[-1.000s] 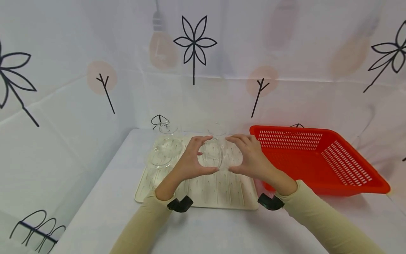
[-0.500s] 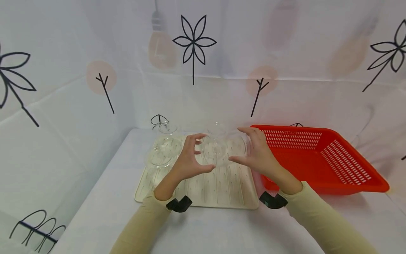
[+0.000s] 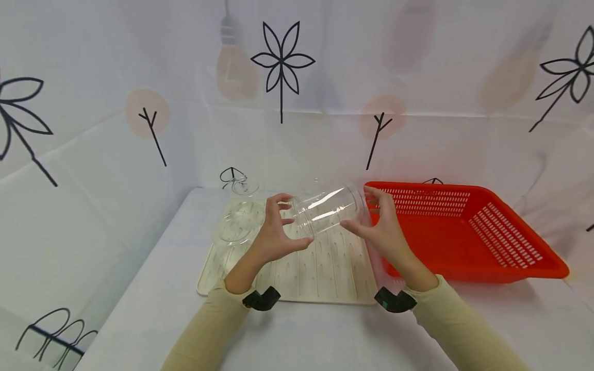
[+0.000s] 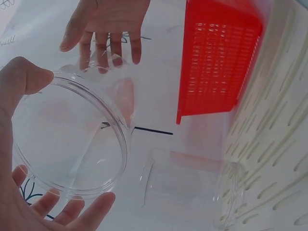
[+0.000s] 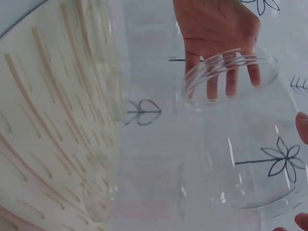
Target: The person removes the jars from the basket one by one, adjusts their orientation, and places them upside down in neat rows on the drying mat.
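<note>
A clear, see-through cylindrical jar (image 3: pixel 327 208) is held sideways over the cream ribbed tray (image 3: pixel 325 288), its right end tilted up. My left hand (image 3: pixel 274 234) grips the ringed left end, thumb below and fingers above. In the left wrist view, that thumb and the fingers (image 4: pixel 98 211) curve round the jar's round rim (image 4: pixel 126 144). At the other end my right hand (image 3: pixel 385 229) holds the jar, thumb at the near side and fingers at the far side. The right wrist view shows only the right thumb (image 5: pixel 302 127) and some fingertips at the frame edge.
Several more clear jars stand on the tray, one at its left (image 3: pixel 234 229) and another at the back left (image 3: pixel 246 186). A red perforated basket (image 3: pixel 431 247) sits to the right on the white table (image 3: pixel 315 335). Patterned cloth (image 3: pixel 287 139) hangs behind.
The jar, earlier end-on between both hands, has swung round to lie crosswise between them. My right hand has shifted right to its far end. My left hand has moved slightly left.
</note>
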A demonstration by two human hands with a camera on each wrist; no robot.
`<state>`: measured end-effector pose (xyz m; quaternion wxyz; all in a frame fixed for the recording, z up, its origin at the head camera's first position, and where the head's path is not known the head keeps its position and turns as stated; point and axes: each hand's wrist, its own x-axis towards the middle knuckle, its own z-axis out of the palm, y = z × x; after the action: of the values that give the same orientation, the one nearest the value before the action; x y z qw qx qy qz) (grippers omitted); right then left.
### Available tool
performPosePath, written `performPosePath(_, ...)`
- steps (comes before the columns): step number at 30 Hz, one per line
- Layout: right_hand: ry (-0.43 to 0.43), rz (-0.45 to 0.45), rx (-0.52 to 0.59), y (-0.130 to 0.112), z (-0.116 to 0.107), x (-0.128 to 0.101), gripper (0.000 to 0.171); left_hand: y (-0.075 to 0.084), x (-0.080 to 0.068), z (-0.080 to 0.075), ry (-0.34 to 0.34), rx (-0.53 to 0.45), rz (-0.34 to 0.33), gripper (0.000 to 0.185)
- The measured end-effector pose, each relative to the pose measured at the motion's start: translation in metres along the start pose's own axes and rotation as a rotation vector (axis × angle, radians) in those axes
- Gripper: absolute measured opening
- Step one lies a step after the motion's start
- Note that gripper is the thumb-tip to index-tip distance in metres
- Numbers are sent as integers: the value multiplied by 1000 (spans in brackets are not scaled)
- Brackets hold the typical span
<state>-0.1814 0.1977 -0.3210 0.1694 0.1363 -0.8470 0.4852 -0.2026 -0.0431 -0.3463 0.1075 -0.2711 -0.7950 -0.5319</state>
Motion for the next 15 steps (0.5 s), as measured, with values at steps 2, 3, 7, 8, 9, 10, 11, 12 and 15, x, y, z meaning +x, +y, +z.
performPosePath(2, 4, 33, 34, 2, 4, -2, 84, 0, 0, 0, 13, -3, -4, 92)
performPosePath(3, 7, 51, 51, 3, 7, -3, 84, 0, 0, 0, 19, -3, -6, 92)
performPosePath(7, 0, 134, 97, 8, 17, -7, 85, 0, 0, -1, 32, -21, -10, 91)
performPosePath(8, -5, 152, 104, 8, 19, -8, 85, 0, -1, -1, 36, -32, -8, 91)
performPosePath(9, -10, 165, 113, 9, 21, -9, 84, 0, -1, -1, 39, -40, -8, 91)
performPosePath(10, -18, 177, 114, 10, 23, -10, 82, 0, -1, -1, 42, -49, -6, 91)
performPosePath(11, -24, 183, 118, 10, 24, -10, 80, -1, -1, -2, 46, -56, 0, 90)
performPosePath(12, -31, 186, 120, 10, 25, -11, 78, -1, 0, -2, 51, -64, 6, 90)
performPosePath(15, -52, 183, 126, 11, 29, -11, 74, -1, 0, -2, 61, -77, 21, 89)
